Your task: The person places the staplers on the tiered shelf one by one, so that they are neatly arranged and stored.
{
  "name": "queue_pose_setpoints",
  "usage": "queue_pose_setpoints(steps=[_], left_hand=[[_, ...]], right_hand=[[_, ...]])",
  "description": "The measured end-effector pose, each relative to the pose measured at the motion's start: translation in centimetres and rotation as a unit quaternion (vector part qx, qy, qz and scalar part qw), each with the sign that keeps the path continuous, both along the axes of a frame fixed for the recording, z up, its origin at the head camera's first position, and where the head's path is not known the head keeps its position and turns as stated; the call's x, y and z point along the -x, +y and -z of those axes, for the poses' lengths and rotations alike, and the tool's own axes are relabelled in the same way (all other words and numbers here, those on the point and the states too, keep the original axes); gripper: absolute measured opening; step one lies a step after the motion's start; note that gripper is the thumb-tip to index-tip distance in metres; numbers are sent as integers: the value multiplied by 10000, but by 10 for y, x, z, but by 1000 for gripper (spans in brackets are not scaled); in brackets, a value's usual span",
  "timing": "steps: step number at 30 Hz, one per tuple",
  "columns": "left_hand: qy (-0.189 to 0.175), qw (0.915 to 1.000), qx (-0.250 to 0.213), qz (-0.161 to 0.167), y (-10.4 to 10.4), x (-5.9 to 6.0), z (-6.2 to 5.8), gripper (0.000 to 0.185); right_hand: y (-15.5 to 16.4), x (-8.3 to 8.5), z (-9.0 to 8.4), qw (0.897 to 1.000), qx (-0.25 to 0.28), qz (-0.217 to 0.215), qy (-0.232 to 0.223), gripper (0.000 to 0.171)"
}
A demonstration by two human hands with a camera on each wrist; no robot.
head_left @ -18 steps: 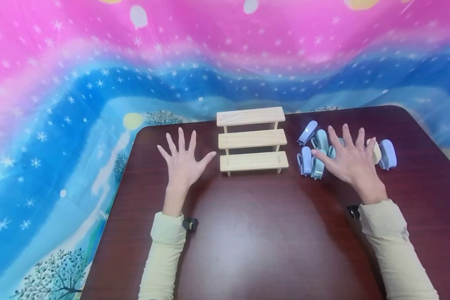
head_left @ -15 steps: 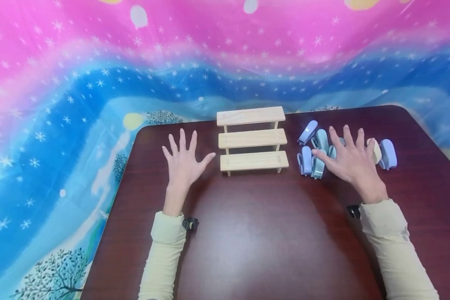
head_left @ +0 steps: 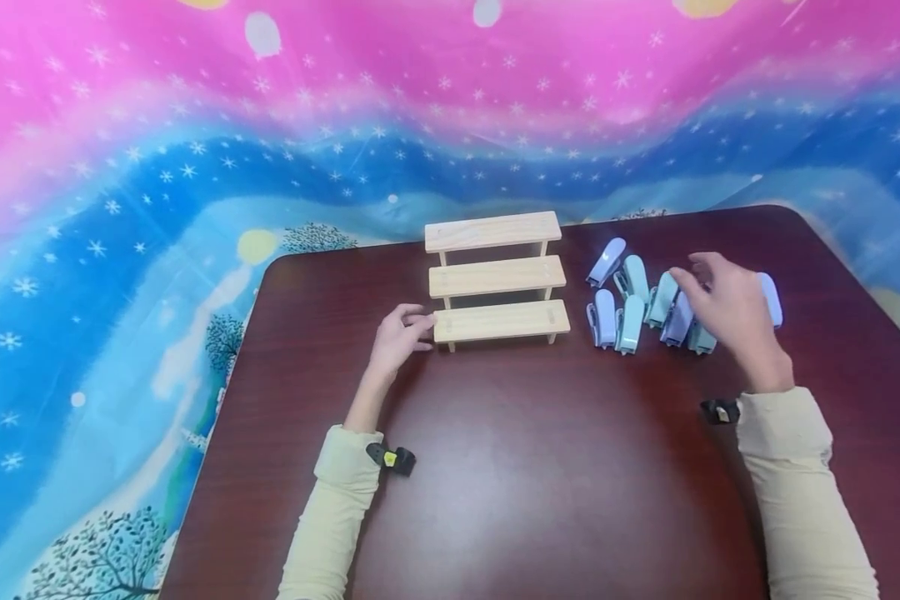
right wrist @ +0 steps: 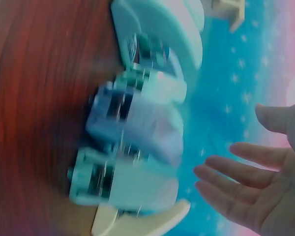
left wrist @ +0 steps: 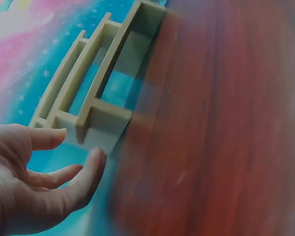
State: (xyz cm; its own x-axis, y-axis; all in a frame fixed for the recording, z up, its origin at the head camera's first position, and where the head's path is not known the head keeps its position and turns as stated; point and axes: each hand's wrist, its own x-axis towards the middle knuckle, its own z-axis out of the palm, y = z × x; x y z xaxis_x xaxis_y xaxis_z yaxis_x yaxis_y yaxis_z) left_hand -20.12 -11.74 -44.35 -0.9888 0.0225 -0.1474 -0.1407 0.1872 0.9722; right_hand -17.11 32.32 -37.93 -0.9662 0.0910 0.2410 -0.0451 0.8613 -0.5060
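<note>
While the left hand [head_left: 399, 336] is lying loose-fingered against the wooden stand [head_left: 497, 279], the right hand [head_left: 727, 306] is hovering spread over staplers [head_left: 648, 308] beside it.

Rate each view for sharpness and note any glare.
Head view: sharp, evenly lit, with a soft sheen on the dark table and bowed edges. Left wrist view: wooden step rack fairly clear, tabletop smeared by motion. Right wrist view: heavy blur, the staplers smear together; the right hand is softer still.
</note>
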Motion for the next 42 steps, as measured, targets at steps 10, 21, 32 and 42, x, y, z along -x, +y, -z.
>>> queue_pose_setpoints(steps=[10,21,32,42], left_hand=[[-637,9810,-1815,260,3,4,20,39],[-604,9786,-1933,363,2,8,31,38],[-325,9768,-2083,375,0,8,36,35],[-360,9766,-2096,326,1,9,35,35]], right_hand=[[62,0,5,9863,782,1348,549,45],[110,-11,13,8460,5089,1577,214,8],[125,-4,33,8106,5647,1532,-255,8],[135,-2,51,9023,3822,1319,-1495,62]])
